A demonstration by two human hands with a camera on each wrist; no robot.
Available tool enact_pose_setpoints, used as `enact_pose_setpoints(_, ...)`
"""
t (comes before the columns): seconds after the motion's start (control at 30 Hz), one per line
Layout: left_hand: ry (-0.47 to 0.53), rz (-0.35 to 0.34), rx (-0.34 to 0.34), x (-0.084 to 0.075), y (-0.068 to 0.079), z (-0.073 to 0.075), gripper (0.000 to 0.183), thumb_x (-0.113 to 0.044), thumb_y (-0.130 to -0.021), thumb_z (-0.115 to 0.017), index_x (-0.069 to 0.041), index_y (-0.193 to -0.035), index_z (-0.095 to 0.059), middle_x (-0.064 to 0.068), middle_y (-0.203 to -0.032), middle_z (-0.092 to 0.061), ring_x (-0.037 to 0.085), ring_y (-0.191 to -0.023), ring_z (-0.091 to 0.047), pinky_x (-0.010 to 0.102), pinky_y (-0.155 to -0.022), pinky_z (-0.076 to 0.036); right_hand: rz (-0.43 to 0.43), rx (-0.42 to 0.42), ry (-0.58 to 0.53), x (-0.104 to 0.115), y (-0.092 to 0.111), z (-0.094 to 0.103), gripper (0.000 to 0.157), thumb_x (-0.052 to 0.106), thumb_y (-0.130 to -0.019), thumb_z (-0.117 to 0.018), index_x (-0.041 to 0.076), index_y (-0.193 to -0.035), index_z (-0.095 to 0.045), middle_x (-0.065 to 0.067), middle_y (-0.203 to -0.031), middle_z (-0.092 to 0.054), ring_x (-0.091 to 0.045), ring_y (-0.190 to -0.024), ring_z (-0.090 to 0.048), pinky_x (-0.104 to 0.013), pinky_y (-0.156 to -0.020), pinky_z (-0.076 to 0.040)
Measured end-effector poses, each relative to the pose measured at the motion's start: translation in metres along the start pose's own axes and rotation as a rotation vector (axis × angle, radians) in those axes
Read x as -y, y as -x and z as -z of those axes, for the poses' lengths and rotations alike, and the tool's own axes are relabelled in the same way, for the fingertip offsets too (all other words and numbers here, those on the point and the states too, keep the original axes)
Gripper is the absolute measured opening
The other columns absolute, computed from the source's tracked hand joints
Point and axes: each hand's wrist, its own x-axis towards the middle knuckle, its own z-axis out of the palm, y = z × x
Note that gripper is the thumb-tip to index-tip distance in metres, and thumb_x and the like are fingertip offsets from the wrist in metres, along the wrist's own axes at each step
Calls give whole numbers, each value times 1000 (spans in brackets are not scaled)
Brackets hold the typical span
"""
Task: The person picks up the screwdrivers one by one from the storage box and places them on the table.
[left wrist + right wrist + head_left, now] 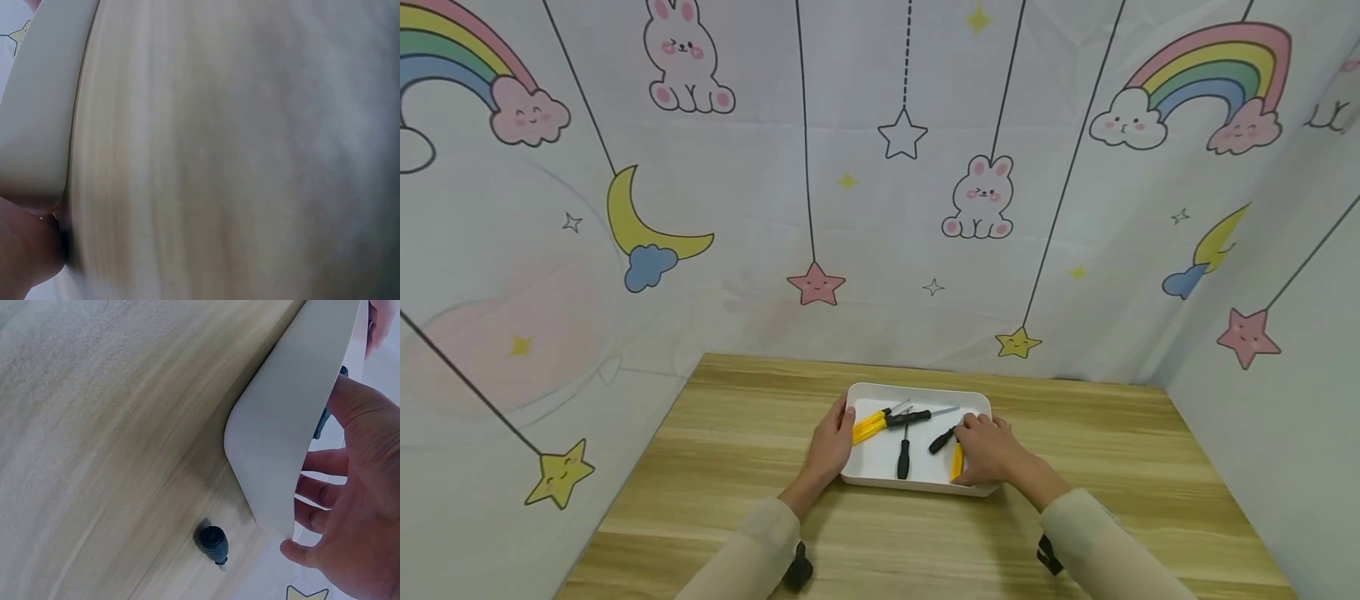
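Observation:
A white tray (pixel 880 474) stands on the wooden table and holds several screwdrivers. My left hand (pixel 831 437) grips its left end; a fingertip (pixel 37 244) shows against the tray's lower corner in the left wrist view. At the tray's right end, my right hand (pixel 988 448) reaches in over the rim, thumb and fingers spread apart. A yellow-handled screwdriver (pixel 957 462) lies partly beneath that hand, with a black screwdriver (pixel 942 440) just left of its fingers. Two yellow-and-black screwdrivers (pixel 871 427) lie crossed near the left hand. Another black screwdriver (pixel 903 458) lies lengthwise mid-tray.
In the right wrist view, a black-handled screwdriver (pixel 214 545) lies on the table outside the tray. Wooden tabletop (pixel 737 467) surrounds the tray. A white cloth printed with rabbits, stars and rainbows (pixel 880 208) hangs behind and along both sides.

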Motion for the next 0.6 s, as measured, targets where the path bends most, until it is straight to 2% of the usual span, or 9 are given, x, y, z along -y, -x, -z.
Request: enact_pose_setpoints(0.6, -5, 4, 2, -1, 0, 0, 55, -27, -115, -45, -3, -163, -37, 18, -165, -42, 36, -151, -42, 53, -123, -35, -5, -13, -39, -4, 2, -3, 80, 54, -73, -95, 5, -130, -69, -12, -128, -61, -35, -109, -57, -66, -101, -49)
